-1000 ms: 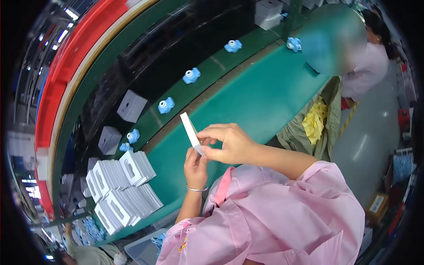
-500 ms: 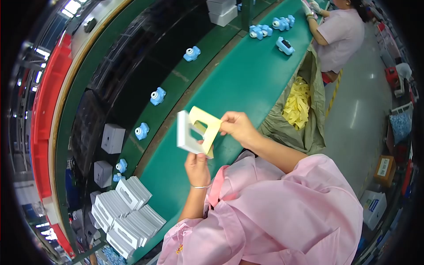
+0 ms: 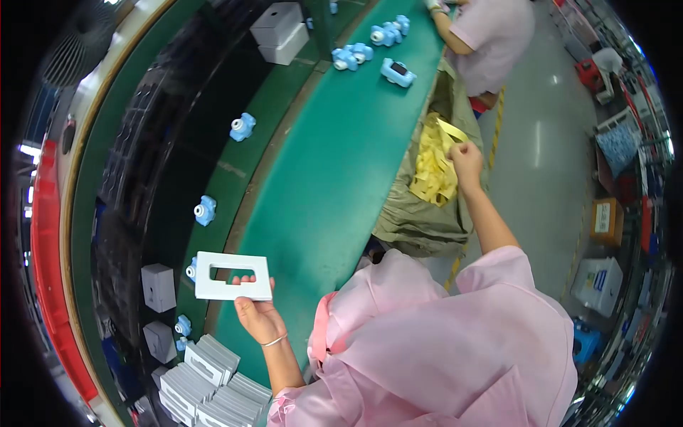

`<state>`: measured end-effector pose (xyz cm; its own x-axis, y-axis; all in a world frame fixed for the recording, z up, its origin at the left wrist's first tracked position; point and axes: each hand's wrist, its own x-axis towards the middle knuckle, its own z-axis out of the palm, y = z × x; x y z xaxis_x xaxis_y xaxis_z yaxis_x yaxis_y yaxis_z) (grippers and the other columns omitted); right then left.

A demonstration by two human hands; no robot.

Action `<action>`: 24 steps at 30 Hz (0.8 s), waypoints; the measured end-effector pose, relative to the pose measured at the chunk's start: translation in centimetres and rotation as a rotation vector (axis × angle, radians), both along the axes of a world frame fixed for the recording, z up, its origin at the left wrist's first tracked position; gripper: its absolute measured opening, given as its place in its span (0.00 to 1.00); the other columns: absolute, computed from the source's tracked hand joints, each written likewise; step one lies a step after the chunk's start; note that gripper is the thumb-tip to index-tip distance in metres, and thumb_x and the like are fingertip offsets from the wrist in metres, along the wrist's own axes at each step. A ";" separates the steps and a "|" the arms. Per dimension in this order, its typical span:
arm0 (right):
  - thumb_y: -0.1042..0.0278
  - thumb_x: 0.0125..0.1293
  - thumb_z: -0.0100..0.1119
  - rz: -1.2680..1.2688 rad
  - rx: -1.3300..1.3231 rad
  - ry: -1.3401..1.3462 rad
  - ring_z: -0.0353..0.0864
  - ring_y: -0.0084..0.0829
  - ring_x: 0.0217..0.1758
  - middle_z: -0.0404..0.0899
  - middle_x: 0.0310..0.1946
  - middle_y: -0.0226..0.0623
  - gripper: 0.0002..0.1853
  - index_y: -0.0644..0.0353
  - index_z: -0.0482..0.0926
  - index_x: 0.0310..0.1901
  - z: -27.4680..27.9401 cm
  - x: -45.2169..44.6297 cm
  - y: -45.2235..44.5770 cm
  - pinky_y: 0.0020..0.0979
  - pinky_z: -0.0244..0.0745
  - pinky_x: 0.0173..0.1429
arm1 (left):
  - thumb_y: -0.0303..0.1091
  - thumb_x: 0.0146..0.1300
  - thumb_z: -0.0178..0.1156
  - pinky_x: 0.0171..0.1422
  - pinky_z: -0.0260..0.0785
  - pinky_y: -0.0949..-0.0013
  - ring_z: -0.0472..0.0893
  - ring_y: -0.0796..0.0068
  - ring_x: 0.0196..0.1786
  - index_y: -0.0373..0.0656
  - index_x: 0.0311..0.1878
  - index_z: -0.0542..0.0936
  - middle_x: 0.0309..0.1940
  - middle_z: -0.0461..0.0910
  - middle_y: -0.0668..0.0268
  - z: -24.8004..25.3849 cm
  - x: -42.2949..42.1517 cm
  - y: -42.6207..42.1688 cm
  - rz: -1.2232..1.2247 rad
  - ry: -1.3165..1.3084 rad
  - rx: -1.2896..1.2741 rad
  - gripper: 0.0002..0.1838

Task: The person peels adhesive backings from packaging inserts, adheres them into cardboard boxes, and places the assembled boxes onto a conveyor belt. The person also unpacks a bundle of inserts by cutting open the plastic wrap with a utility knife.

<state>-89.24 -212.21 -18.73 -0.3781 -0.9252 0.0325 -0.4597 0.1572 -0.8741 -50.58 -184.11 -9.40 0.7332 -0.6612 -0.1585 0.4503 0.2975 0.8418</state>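
Note:
My left hand (image 3: pixel 260 318) holds a white rectangular frame (image 3: pixel 233 293) with a cut-out opening, thumb in front and fingertips showing through the opening. Below it, stacks of similar white frames (image 3: pixel 213 384) stand on the green belt (image 3: pixel 306 171). My right hand (image 3: pixel 466 160) is stretched out to the right, its fingers pinched on a yellow strip (image 3: pixel 451 130). Under that strip, an open olive-green sack (image 3: pixel 405 220) beside the belt holds a heap of yellow strips (image 3: pixel 430 167).
Blue camera-shaped toys (image 3: pixel 242 127) sit along the green ledge, with several more (image 3: pixel 390 32) on the far belt. White boxes (image 3: pixel 158 287) line the left side. A co-worker (image 3: pixel 491 43) stands at the far end. A cardboard box (image 3: pixel 606 219) is on the right.
The yellow strip has come off the white frame and moved right with my right hand, over the sack. My left hand has moved left and lower with the frame. The view has shifted.

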 end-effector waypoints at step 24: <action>0.72 0.58 0.44 0.798 -0.417 0.763 0.73 0.45 0.51 0.69 0.55 0.42 0.21 0.56 0.66 0.55 4.6 38.7 -37.5 0.42 0.73 0.46 | 0.30 0.61 0.54 0.47 0.68 0.72 0.76 0.71 0.41 0.37 0.52 0.75 0.45 0.79 0.60 -2.5 0.3 1.0 0.141 -0.602 0.901 0.16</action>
<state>-50.49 -249.66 -14.13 0.5512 -0.7550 0.3553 -0.7242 -0.6444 -0.2458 -50.26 -183.13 -11.91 0.9129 -0.3860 -0.1325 -0.0977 -0.5220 0.8473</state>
